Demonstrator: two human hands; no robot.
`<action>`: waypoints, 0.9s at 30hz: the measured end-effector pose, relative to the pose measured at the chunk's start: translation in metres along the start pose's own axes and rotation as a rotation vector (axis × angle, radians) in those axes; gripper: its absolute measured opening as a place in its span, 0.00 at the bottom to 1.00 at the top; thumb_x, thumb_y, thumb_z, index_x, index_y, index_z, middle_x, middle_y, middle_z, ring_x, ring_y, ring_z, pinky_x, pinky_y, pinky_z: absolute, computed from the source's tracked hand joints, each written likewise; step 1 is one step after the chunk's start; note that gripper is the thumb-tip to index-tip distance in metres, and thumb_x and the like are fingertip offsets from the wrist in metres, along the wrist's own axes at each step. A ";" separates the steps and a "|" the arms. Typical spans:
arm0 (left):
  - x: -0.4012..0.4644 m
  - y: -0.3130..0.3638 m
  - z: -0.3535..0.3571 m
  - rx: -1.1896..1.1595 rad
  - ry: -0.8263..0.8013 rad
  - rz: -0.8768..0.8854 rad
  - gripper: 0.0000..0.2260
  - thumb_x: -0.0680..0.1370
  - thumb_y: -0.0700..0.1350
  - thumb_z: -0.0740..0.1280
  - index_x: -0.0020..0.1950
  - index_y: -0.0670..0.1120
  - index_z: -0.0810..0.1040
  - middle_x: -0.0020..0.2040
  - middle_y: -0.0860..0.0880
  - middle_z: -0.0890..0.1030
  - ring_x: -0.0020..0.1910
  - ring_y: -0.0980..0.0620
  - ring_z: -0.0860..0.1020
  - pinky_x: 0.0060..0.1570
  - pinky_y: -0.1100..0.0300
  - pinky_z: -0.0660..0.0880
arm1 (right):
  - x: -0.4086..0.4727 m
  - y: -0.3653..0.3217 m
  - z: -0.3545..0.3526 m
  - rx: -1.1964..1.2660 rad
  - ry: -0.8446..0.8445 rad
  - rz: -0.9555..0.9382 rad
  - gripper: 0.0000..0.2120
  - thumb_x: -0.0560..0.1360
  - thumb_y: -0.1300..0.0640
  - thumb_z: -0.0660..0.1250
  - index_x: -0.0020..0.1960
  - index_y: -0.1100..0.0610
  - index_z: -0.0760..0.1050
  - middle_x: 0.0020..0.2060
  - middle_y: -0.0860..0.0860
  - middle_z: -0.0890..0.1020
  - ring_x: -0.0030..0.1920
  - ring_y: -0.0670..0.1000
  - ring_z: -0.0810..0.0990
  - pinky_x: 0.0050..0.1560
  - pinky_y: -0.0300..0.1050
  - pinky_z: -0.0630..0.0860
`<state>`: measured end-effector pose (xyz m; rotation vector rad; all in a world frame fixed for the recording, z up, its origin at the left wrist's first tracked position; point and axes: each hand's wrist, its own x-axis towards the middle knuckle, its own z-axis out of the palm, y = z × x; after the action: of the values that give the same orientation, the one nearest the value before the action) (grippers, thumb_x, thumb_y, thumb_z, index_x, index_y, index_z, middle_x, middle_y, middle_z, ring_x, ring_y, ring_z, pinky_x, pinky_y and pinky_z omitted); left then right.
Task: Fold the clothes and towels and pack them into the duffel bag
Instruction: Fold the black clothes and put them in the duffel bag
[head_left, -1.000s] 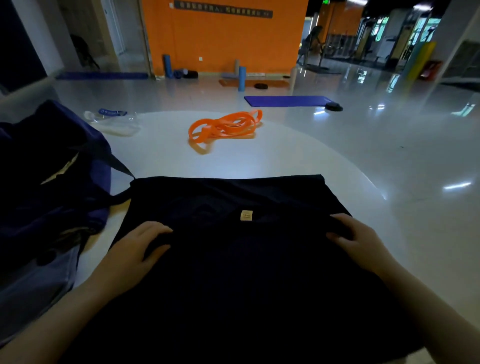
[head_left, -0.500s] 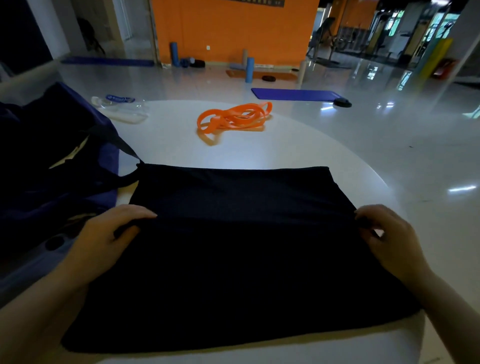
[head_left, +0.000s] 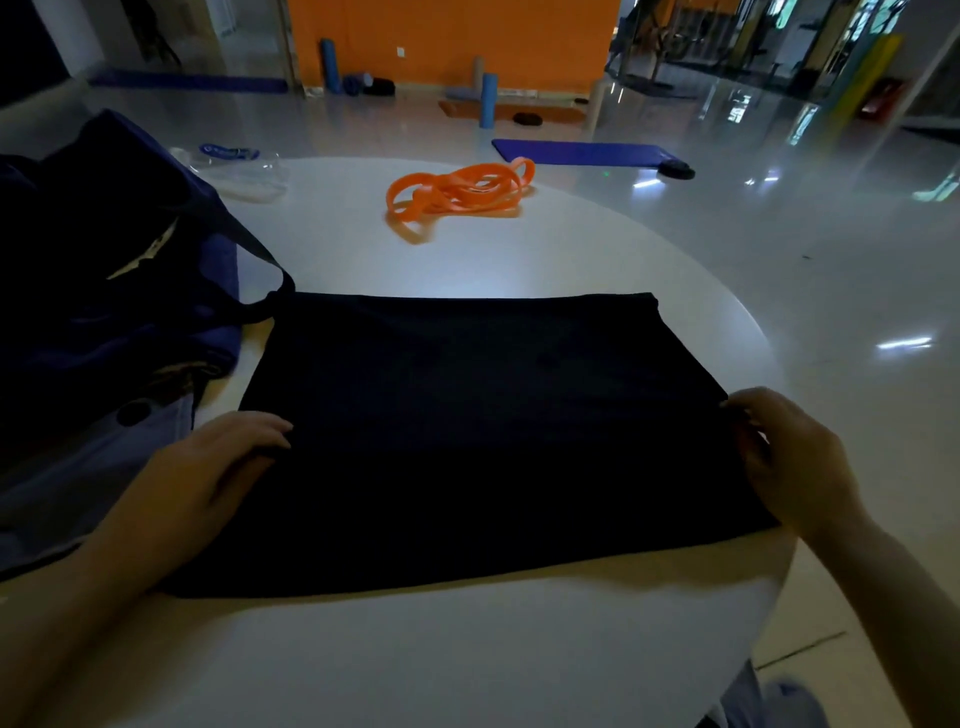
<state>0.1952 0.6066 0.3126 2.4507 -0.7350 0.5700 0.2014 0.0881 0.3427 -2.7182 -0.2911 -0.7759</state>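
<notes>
The folded black garment (head_left: 483, 431) lies flat mid-tabletop (head_left: 467, 660), the left hand (head_left: 208, 467) and right hand (head_left: 784, 457) pinching its side edges. The duffel bag (head_left: 104, 291) sits at the left edge, touching the garment's far corner; orange bands (head_left: 457, 192) lie near the far edge.

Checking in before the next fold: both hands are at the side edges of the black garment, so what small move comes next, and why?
Probably fold once more, side over side. The black garment lies flat but wide, the left hand and right hand already hold its opposite edges, and the duffel bag sits beside it.
</notes>
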 end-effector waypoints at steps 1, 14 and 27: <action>-0.005 0.000 0.000 0.045 -0.009 0.040 0.16 0.81 0.58 0.55 0.53 0.50 0.77 0.61 0.62 0.75 0.53 0.54 0.77 0.51 0.62 0.76 | -0.006 0.000 -0.003 -0.030 -0.026 -0.058 0.05 0.75 0.58 0.62 0.51 0.54 0.72 0.46 0.57 0.81 0.34 0.61 0.80 0.31 0.52 0.78; -0.027 0.018 -0.003 0.128 -0.089 0.158 0.16 0.82 0.54 0.56 0.52 0.48 0.82 0.54 0.48 0.81 0.50 0.49 0.81 0.48 0.55 0.76 | -0.026 -0.001 -0.002 -0.078 -0.189 0.155 0.09 0.72 0.60 0.65 0.51 0.59 0.78 0.45 0.56 0.81 0.34 0.57 0.78 0.33 0.43 0.72; -0.036 0.062 0.017 0.158 -0.315 0.115 0.21 0.83 0.60 0.49 0.76 0.62 0.56 0.74 0.53 0.66 0.74 0.50 0.61 0.69 0.48 0.58 | -0.023 -0.111 0.030 -0.114 -0.631 0.129 0.45 0.59 0.22 0.26 0.74 0.37 0.39 0.74 0.39 0.42 0.76 0.46 0.38 0.73 0.56 0.36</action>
<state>0.1347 0.5657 0.3029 2.6929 -0.9941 0.2941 0.1668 0.1998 0.3315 -2.9834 -0.2014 0.1242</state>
